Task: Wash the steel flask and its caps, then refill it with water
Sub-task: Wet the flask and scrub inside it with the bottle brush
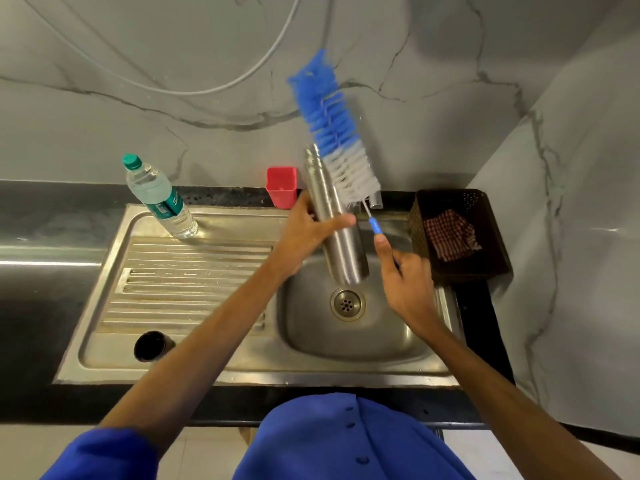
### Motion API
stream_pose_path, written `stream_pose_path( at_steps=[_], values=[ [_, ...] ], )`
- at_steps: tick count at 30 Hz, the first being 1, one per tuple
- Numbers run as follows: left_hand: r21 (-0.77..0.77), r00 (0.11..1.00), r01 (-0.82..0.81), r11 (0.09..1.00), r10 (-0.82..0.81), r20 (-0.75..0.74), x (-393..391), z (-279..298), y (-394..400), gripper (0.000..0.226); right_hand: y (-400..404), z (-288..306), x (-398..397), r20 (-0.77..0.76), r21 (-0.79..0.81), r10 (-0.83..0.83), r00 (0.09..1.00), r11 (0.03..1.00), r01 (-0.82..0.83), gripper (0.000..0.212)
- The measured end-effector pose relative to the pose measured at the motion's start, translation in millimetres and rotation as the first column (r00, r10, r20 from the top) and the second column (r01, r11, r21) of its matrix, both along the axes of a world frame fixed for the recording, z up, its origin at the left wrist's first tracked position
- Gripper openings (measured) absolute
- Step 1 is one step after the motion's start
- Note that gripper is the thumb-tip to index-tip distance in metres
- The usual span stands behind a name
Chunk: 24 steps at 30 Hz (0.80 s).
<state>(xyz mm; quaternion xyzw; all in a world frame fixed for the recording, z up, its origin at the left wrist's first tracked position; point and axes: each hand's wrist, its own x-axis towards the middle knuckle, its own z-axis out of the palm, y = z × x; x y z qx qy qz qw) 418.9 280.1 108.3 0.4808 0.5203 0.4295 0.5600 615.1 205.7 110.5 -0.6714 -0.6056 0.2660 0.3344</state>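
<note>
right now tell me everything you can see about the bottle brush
The bottle brush is long, with blue bristles along its upper part, white ones lower down, and a thin wire stem ending in a blue handle. It is outside the steel flask, tilted with its bristle tip up and to the left, above the sink. The right hand grips the handle; white bristles overlap the flask's upper part.

You are looking down at an evenly lit, fairly bright scene, with soft overhead light leaving white streaks of glare on the dark polished stone counter [41, 271] and a dull sheen on the stainless steel sink [242, 362]. The wide lens bows the counter edges and grey marble-patterned wall [138, 133], and your hands look slightly soft.
</note>
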Motion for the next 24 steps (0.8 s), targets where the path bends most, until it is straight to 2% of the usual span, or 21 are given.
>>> stream_pose_path(
  at_steps=[1,3,5,7,9,12,13,15,17,19,21,24],
  values=[
    [-0.008,0.999,0.037,0.999,-0.038,-0.029,4,-7,-4,0.099,3,1,2,0.009,0.002,-0.020,1.000,1.000,0.020,0.067],
    [0.001,0.999,0.009,1.000,-0.009,-0.044,0,-10,-1,0.096,0,0,13,0.066,0.012,-0.021,0.998,1.000,0.020,0.068],
    [0.004,0.998,-0.062,0.998,0.062,-0.013,-14,-5,11,0.078,-12,-4,25,0.105,0.013,0.029,0.994,0.999,-0.031,0.067],
    [-0.002,0.989,-0.124,0.992,0.123,0.077,-24,6,20,0.059,-24,-8,29,0.117,-0.001,0.074,0.990,0.997,-0.074,0.065],
    [-0.008,0.987,-0.106,0.994,0.106,0.122,-22,14,18,0.050,-23,-12,23,0.092,0.006,0.067,0.994,0.998,-0.068,0.065],
    [-0.011,0.998,0.037,0.999,-0.037,0.054,-6,7,-1,0.040,-7,-8,10,-0.026,0.000,-0.009,1.000,1.000,0.009,0.066],
    [-0.010,0.996,0.056,0.998,-0.055,0.075,-1,3,-8,0.036,-4,-6,8,-0.049,-0.001,-0.017,0.999,1.000,0.017,0.066],
    [-0.047,0.980,-0.011,0.999,0.020,0.196,5,6,-12,0.026,-6,-4,9,-0.042,0.015,0.001,0.999,1.000,0.000,0.066],
    [-0.169,0.921,-0.177,0.970,0.224,0.319,3,21,0,0.031,-21,-12,15,-0.007,0.019,0.044,0.999,0.999,-0.044,0.065],
    [-0.245,0.805,-0.327,0.913,0.404,0.434,-8,33,21,0.046,-38,-23,22,0.033,-0.026,0.078,0.996,0.997,-0.077,0.065],
    [-0.209,0.734,-0.401,0.892,0.449,0.510,-18,36,35,0.063,-42,-31,22,0.058,-0.058,0.078,0.995,0.995,-0.075,0.067],
    [-0.200,0.796,-0.301,0.933,0.361,0.486,-2,31,18,0.064,-20,-24,11,0.022,-0.026,0.027,0.999,0.999,-0.027,0.069]
  ],
)
